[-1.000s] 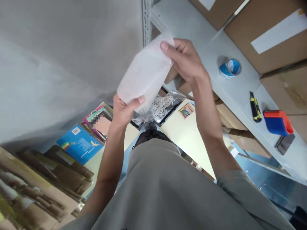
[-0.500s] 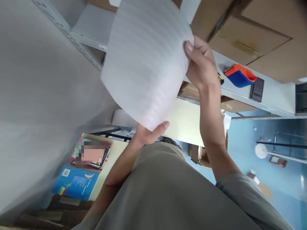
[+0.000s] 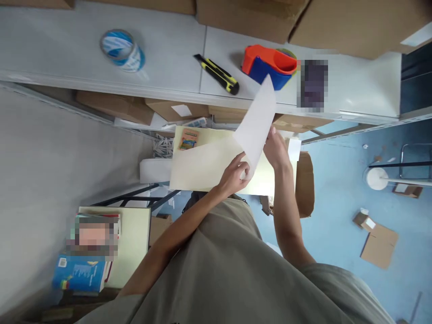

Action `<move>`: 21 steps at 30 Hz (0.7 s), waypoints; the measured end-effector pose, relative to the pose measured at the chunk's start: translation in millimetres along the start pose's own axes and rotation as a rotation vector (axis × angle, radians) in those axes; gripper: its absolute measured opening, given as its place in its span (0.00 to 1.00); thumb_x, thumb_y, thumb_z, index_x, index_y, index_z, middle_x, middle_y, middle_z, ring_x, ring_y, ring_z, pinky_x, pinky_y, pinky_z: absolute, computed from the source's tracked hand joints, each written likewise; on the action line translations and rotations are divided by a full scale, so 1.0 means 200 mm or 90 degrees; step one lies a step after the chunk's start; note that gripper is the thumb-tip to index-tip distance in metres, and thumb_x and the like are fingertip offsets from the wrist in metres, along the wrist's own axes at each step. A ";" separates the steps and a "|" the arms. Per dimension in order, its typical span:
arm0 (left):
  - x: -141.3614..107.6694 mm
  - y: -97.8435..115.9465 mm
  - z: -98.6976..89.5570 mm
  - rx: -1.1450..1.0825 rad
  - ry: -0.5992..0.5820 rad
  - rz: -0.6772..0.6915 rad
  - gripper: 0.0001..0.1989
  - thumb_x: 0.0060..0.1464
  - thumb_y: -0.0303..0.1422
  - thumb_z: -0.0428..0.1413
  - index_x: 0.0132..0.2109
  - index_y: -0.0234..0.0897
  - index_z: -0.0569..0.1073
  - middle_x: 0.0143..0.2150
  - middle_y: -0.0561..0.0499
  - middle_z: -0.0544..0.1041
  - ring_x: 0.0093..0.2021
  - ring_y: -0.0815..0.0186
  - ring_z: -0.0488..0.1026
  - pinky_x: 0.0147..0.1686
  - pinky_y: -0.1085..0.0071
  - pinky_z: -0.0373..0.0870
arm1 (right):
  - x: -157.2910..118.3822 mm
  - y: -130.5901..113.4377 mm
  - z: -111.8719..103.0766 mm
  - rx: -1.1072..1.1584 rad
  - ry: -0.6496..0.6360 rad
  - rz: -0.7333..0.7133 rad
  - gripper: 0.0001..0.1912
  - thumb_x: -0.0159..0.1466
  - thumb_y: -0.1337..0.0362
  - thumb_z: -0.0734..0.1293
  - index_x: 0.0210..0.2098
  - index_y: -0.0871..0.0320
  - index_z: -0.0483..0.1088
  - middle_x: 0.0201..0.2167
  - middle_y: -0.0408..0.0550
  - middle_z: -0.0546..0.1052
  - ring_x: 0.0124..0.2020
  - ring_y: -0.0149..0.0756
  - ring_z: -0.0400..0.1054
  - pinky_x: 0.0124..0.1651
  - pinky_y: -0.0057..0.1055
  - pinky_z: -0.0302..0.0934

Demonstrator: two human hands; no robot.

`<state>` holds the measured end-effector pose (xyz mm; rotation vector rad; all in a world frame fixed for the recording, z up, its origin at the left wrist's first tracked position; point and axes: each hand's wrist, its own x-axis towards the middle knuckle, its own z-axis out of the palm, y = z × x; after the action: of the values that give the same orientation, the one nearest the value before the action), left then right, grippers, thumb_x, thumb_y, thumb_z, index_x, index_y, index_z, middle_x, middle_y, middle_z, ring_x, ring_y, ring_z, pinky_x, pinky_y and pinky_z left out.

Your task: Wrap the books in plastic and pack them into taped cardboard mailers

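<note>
A thin white sheet [image 3: 257, 121] stands tilted above the pale yellow table [image 3: 202, 173], one corner pointing up. My left hand [image 3: 235, 174] pinches its lower edge, thumb and finger curled together. At the sheet's right edge, my right hand [image 3: 276, 148] is closed with the fingertips on it. Part of the sheet seems to extend left over the table, though its outline is faint. A small orange pack with a colourful print [image 3: 189, 139] lies at the table's far left corner.
On the grey shelf [image 3: 165, 58] beyond are a blue-and-white tape roll [image 3: 122, 50], a yellow-black cutter [image 3: 218, 74], an orange-blue tape dispenser [image 3: 268, 66] and a blurred-out dark object [image 3: 313, 84]. Cardboard boxes [image 3: 249, 15] stand behind. Books [image 3: 79, 272] lie at the lower left.
The sheet has come down from high in front of the shelf to just over the table and now shows narrower. Both hands moved with it, and the view has shifted, showing more shelf.
</note>
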<state>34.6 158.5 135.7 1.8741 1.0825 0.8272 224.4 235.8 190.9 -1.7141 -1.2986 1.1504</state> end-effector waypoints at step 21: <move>-0.13 -0.58 0.89 0.141 -0.332 -0.070 0.24 0.58 0.37 0.68 0.57 0.34 0.74 0.80 0.30 0.57 0.82 0.42 0.50 0.77 0.48 0.58 | -0.48 1.49 -0.13 0.299 0.421 0.481 0.16 0.62 0.58 0.74 0.46 0.59 0.78 0.46 0.55 0.85 0.48 0.41 0.81 0.51 0.36 0.75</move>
<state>128.7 114.9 -51.7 2.0334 0.9563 0.1365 343.7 64.2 -43.3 -1.9960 0.0460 1.0059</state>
